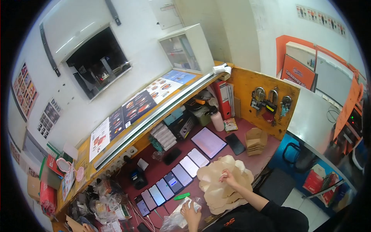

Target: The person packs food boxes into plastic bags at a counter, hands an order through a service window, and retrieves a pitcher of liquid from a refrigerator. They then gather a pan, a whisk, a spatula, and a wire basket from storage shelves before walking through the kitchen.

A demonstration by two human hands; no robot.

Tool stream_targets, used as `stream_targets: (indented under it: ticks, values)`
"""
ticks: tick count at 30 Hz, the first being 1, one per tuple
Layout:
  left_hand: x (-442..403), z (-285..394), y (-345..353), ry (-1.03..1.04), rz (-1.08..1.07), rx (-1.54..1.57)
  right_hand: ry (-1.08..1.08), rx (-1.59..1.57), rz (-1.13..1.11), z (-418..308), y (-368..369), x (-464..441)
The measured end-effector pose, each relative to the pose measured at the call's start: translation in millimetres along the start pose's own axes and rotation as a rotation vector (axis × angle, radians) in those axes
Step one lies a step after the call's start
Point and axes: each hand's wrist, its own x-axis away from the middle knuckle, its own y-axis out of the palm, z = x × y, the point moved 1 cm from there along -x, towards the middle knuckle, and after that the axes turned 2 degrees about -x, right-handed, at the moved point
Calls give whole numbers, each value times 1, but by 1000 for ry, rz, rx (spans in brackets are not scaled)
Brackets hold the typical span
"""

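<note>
My left hand rests with its fingers spread on a clear plastic bag that has something white inside. Above a pile of flat brown cardboard box blanks, my right hand is closed in a pinch. A small pale bit shows at its fingertips, too small to name. The blanks have rounded flaps and overlap in an uneven stack. A bright green box cutter or similar slim green tool lies just beyond my left hand. Folded brown paper boxes stand nested behind the pile.
A row of several lit phones and a tablet spans the dark red desk. Behind them stand a pink bottle and a red binder. Cables and crumpled plastic clutter the left. Another person's hand shows at bottom left.
</note>
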Motion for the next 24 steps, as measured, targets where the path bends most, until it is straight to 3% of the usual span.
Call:
stream_targets:
  ticks: [9, 12, 13, 16, 24]
  values:
    - [-31, 143, 45, 144, -50, 288, 62, -66, -274, -72, -73, 61]
    - [-38, 199, 65, 195, -109, 399, 144, -20, -246, -106, -111, 80]
    - [-40, 215, 73, 204, -153, 448, 56, -24, -274, -106, -125, 81]
    - [-46, 257, 96, 197, -260, 584, 57, -35, -268, -117, -158, 88]
    - [-54, 311, 124, 100, -333, 791, -4, 122, -215, -135, -208, 99]
